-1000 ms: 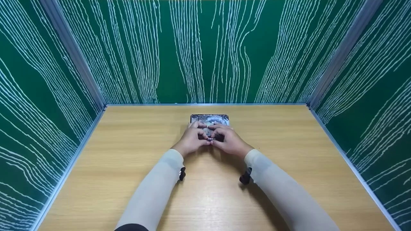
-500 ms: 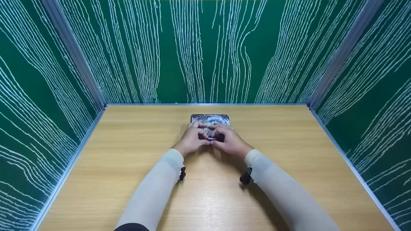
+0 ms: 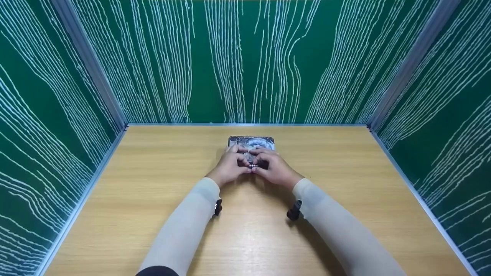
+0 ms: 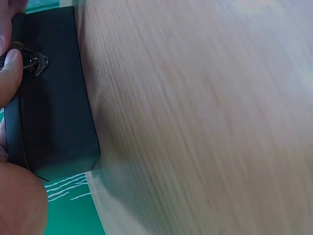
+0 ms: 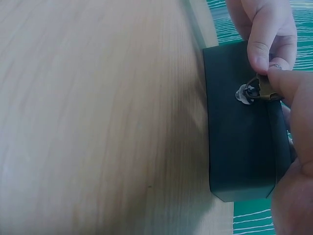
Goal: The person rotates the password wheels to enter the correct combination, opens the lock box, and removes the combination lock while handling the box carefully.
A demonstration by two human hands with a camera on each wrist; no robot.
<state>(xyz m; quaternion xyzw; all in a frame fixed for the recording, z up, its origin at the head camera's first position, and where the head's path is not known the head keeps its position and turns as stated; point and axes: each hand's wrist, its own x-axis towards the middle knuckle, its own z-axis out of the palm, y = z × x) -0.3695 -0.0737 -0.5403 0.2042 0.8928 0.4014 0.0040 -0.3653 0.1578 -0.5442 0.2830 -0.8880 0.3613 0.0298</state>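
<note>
A black box with a patterned picture on its lid rests on the table. On its front face is a brass-coloured latch, whose wire loop lies around a small silver catch plate. From the left, my left hand pinches the latch, its thumb against the metal. The right hand meets it from the other side, thumb and finger also at the latch. The other fingers of both hands lie over the lid and partly cover it. Fingertips hide part of the latch.
The wooden table extends around the box. Green walls with white wavy lines enclose the back and both sides, joined by grey corner posts. A dark device sits at the right wrist.
</note>
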